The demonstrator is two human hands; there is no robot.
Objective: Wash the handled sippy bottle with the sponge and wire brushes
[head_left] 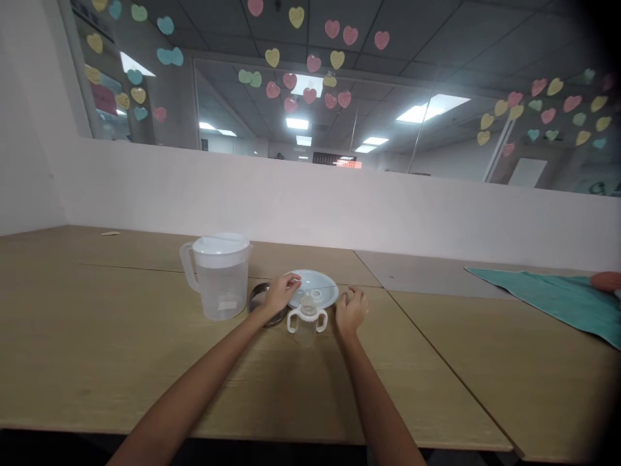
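My left hand [281, 294] reaches over the left rim of a pale plate [326, 282], its fingers bent together near the thumb. Whether anything small is between them I cannot make out. Beside the plate's right rim, my right hand [352, 312] is curled, and its grip is partly hidden. Between my hands a clear baby bottle [306, 330] with a white two-handled collar stands upright and uncapped in front of the plate. A small white ring-shaped piece [316, 296] lies on the plate. Partly behind my left wrist is a round metal dish [257, 301].
A lidded translucent pitcher [222, 285] stands to the left, its handle pointing left. At the far right lies a green cloth [548, 291] with a reddish object [605, 281] on it. A flat light-coloured piece [110, 233] lies near the back wall. Seams cross the wooden table [272, 395].
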